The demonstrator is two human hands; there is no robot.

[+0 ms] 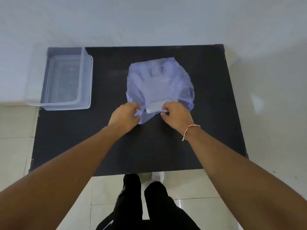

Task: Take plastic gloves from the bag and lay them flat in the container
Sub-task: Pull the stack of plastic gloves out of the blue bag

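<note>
A translucent bluish plastic bag lies on the black table, its mouth facing me. Clear plastic gloves show through it as a pale hand shape. My left hand pinches the bag's near edge on the left side. On the right side of that edge my right hand is closed, with a thin clear layer stretched between the two hands; whether that layer is bag or glove I cannot tell. A clear rectangular container sits at the table's far left corner, with nothing visible inside.
The table stands against a white wall, on a pale tiled floor. The container overhangs the table's left edge. My legs in black trousers are under the near edge. A red-and-white thread bracelet is on my right wrist.
</note>
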